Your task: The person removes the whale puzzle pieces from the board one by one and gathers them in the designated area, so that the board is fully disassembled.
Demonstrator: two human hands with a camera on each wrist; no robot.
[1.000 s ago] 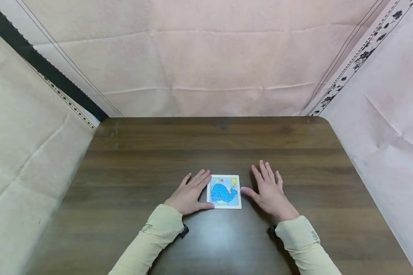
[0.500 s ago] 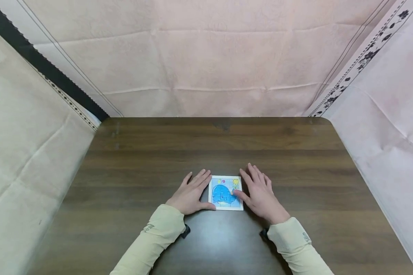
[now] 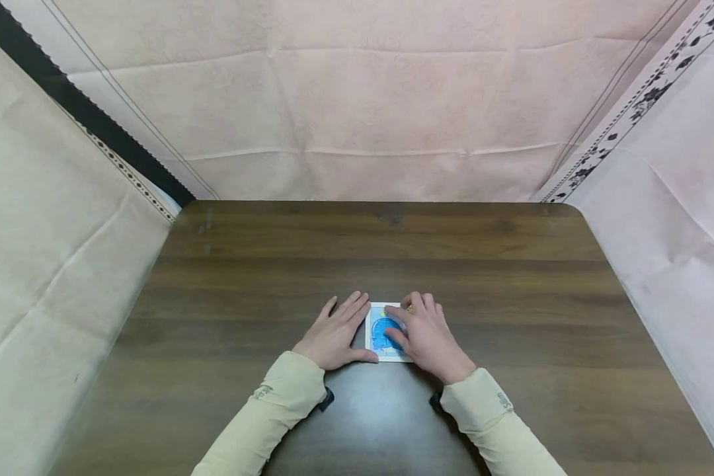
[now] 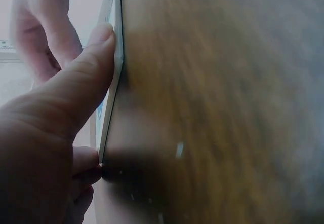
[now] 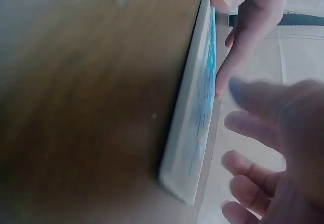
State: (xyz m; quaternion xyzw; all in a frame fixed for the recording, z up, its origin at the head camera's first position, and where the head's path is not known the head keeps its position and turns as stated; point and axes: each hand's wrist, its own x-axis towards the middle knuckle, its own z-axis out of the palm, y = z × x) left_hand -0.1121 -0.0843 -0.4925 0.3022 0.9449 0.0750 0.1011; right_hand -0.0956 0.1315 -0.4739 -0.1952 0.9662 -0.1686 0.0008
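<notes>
A small square picture puzzle [image 3: 381, 335], with a white border and a blue whale, lies flat on the brown table. My left hand [image 3: 330, 338] rests along its left side with fingers nearly straight, the index fingertip at the far left corner and the thumb at the near left corner. Over the right part of the puzzle is my right hand [image 3: 433, 340], hiding the whale's tail and most of the sun. In the right wrist view, its fingers [image 5: 248, 171] are loosely bent above the picture [image 5: 202, 107], apart from it, with nothing between them.
The wooden table [image 3: 244, 277] stretches out on all sides of the puzzle. Pale cloth [image 3: 393, 99] hangs beyond its far edge, with more cloth on the left and right. Each wrist bears a black strap [image 3: 326, 399] below a light sleeve.
My right hand has moved left from beside the puzzle to above its right half, its fingers bending more. My left hand keeps its place at the puzzle's left side.
</notes>
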